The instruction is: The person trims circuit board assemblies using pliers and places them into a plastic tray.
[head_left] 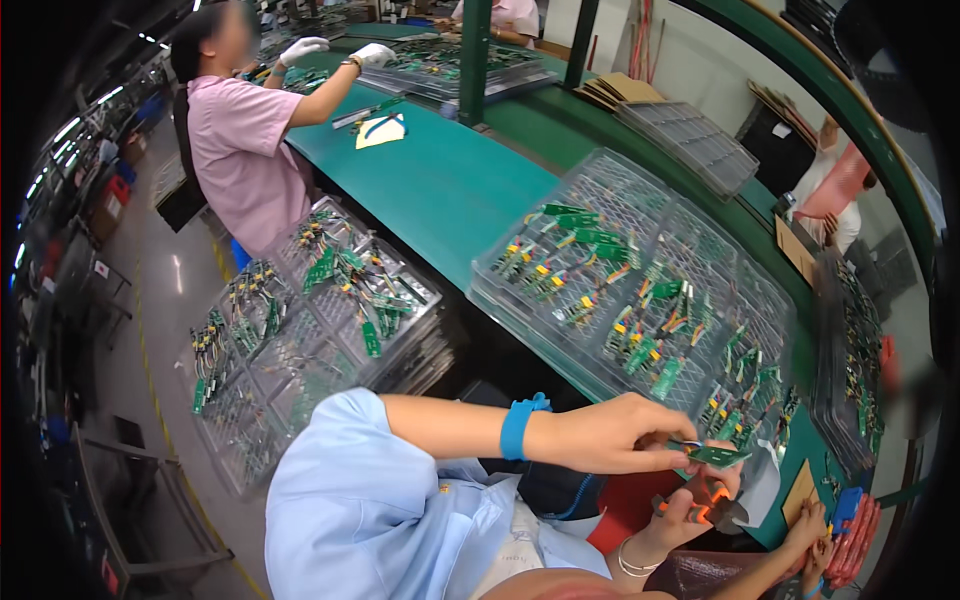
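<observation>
Pinched between the fingers of my left hand is a small green circuit board with short wires at its near end. A blue wrist strap circles that arm. Just below the board, my right hand is closed around a pair of cutters with orange and black handles. The cutters' dark jaws point toward the lower right, apart from the board. Beyond my hands lies a clear compartment tray, holding several green boards with coloured wires and yellow connectors.
At my left stands a stack of clear trays with more wired boards. The green bench runs to a co-worker in pink wearing white gloves. Another person's hands are at the lower right, beside red bundles. A green post rises behind.
</observation>
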Demonstrator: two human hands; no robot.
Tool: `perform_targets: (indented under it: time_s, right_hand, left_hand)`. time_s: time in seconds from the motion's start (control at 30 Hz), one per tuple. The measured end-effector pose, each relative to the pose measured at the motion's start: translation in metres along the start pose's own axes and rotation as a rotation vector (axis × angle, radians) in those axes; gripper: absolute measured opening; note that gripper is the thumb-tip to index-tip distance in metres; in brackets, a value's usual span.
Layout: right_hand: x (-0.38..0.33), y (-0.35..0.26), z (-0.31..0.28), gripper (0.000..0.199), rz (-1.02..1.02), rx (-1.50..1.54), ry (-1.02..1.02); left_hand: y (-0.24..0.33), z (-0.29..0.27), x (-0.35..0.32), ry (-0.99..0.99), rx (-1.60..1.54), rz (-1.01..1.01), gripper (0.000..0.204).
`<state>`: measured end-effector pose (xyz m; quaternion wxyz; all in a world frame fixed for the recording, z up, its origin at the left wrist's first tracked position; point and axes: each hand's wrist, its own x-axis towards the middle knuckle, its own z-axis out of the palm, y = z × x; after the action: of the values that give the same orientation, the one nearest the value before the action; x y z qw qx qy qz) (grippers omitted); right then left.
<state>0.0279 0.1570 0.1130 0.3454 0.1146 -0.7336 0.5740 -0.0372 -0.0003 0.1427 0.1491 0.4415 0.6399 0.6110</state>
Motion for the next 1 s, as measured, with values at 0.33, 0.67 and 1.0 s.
perform_targets:
  time_s: [0.33,0.67,1.0]
  right_hand:
    - [0.007,0.007,0.099,0.028,0.221,0.222,-0.197]
    - [0.004,0.023,0.101,0.028,0.469,0.307,-0.309]
    - [0.012,0.03,0.042,0.048,0.948,0.825,-0.5]
  left_hand:
    - [-0.033,-0.052,-0.067,0.405,0.004,0.084,0.014]
    - [-0.046,-0.06,-0.078,0.444,0.051,0.037,0.037]
    - [-0.052,-0.053,-0.065,0.55,-1.096,-0.226,0.04]
